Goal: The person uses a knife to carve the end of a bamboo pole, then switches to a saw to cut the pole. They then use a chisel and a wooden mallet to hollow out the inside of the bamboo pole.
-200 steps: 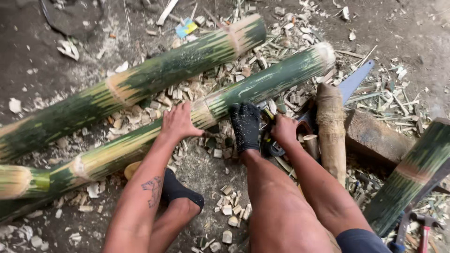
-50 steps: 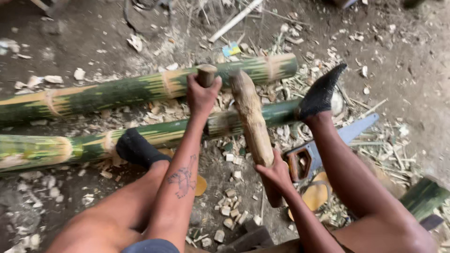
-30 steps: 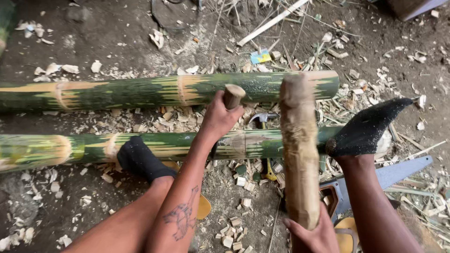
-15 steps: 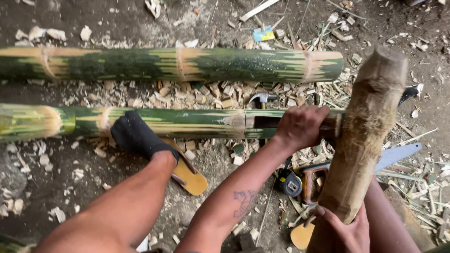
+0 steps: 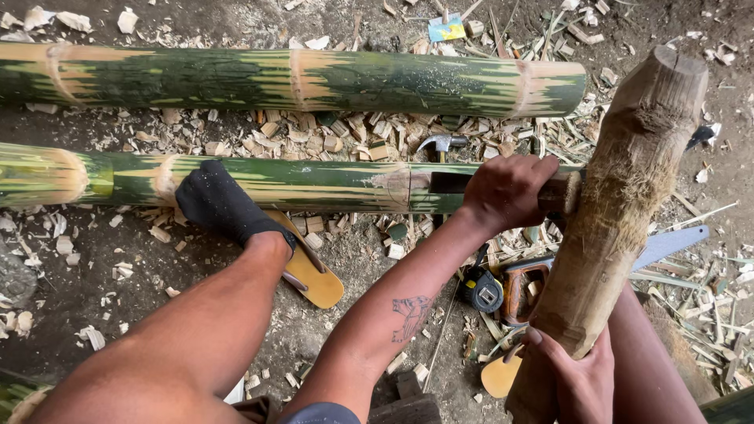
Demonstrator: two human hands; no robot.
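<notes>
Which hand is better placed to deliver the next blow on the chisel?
Right. The right hand grips the raised wooden mallet at its lower end, poised beside the chisel handle. The left hand is wrapped around that chisel, holding it on the near bamboo pole.

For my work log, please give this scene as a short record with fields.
Left hand: grips a chisel handle against the near bamboo pole
Right hand: holds a thick wooden mallet, raised
Foot: black sock pressed on the near pole
Behind: second bamboo pole
Ground: hammer, tape measure, handsaw, wood chips
</notes>
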